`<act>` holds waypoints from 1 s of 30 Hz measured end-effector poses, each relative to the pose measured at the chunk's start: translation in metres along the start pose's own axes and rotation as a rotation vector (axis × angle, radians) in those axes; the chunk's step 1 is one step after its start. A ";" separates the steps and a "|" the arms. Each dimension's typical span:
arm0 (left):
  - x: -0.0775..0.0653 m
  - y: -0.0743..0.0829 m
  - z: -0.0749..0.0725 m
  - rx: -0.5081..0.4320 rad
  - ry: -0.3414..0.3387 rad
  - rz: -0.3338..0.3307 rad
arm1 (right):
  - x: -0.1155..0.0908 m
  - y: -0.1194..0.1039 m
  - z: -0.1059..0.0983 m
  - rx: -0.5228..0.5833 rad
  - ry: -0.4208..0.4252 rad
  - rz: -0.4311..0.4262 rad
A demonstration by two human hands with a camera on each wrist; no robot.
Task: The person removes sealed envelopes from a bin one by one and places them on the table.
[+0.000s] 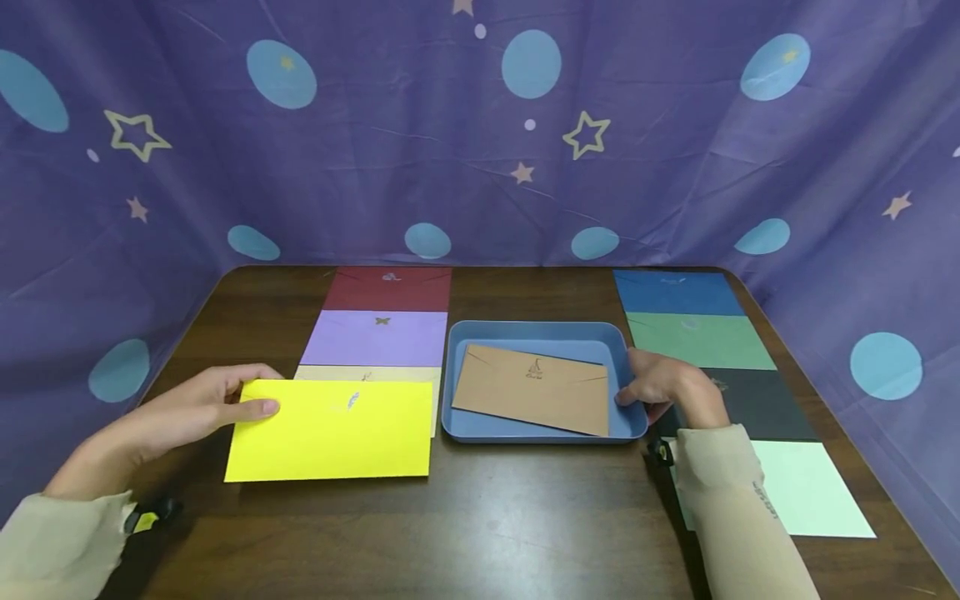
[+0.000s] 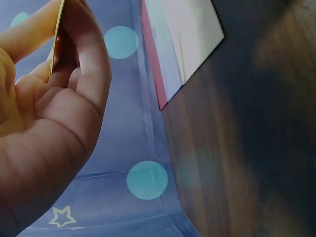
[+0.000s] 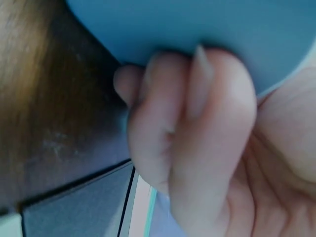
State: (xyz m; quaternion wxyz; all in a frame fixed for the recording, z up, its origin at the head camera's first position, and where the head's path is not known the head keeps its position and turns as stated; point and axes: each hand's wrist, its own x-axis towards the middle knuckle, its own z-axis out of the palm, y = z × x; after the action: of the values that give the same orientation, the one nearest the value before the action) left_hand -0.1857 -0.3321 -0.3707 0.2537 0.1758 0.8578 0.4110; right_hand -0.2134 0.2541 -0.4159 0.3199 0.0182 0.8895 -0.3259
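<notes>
My left hand (image 1: 183, 408) pinches a bright yellow envelope (image 1: 330, 437) by its left edge, thumb on top. A silver feather mark shows near its top, and it overlaps a pale cream envelope (image 1: 315, 372) in the head view. Edge-on in the left wrist view, the yellow envelope (image 2: 57, 34) is a thin line between thumb and fingers. My right hand (image 1: 667, 385) grips the right rim of a blue tray (image 1: 525, 328), thumb inside. Its curled fingers (image 3: 207, 133) press against the outer wall in the right wrist view. A brown envelope (image 1: 528, 396) with a sailboat mark lies slanted in the tray.
Left of the tray, a dark red envelope (image 1: 390, 293) and a lilac one (image 1: 375, 342) lie above the cream one. Down the right side run blue (image 1: 675, 292), green (image 1: 701, 342), dark grey (image 1: 765, 408) and mint (image 1: 810, 487) envelopes. A purple curtain (image 1: 480, 192) borders the wooden table (image 1: 480, 542).
</notes>
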 end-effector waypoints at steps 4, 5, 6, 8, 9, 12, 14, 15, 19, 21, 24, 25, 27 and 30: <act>0.002 -0.006 0.005 0.008 -0.065 0.009 | 0.000 0.002 0.000 0.011 -0.004 -0.008; 0.002 -0.008 0.006 0.007 -0.077 0.009 | 0.001 0.002 0.000 0.013 -0.003 -0.011; 0.003 -0.009 0.007 0.011 -0.086 0.008 | 0.001 0.003 0.000 0.017 -0.002 -0.012; 0.004 -0.012 0.010 0.015 -0.103 -0.002 | 0.001 0.004 0.000 0.019 0.000 -0.017; 0.005 -0.012 0.011 0.019 -0.110 -0.009 | 0.001 0.004 0.000 0.019 -0.001 -0.020; 0.007 -0.014 0.015 0.049 -0.115 -0.043 | 0.002 0.005 -0.001 0.023 0.002 -0.015; 0.008 -0.015 0.018 0.099 -0.104 -0.054 | 0.002 0.006 -0.001 0.019 0.005 -0.013; 0.009 -0.015 0.019 0.119 -0.099 -0.063 | 0.002 0.006 -0.001 0.017 0.007 -0.010; 0.010 -0.015 0.023 0.188 -0.084 -0.077 | 0.003 0.006 -0.002 0.010 0.010 -0.008; 0.010 -0.015 0.024 0.219 -0.082 -0.072 | 0.003 0.006 -0.002 0.014 0.007 -0.010; 0.010 -0.015 0.027 0.291 -0.067 -0.045 | 0.003 0.005 -0.001 0.018 0.006 -0.011; 0.010 -0.014 0.028 0.309 -0.062 -0.041 | 0.003 0.005 -0.001 0.019 0.008 -0.009; 0.011 -0.013 0.030 0.339 -0.048 -0.039 | 0.003 0.005 -0.001 0.017 0.011 -0.004; 0.013 -0.011 0.033 0.372 -0.014 -0.051 | 0.004 0.005 -0.002 0.015 0.014 0.003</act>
State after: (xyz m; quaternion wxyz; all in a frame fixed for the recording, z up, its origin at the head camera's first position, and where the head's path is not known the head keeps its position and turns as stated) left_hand -0.1778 -0.3121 -0.4011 0.2331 0.2006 0.9215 0.2375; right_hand -0.2162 0.2586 -0.4200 0.3140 0.0240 0.8891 -0.3322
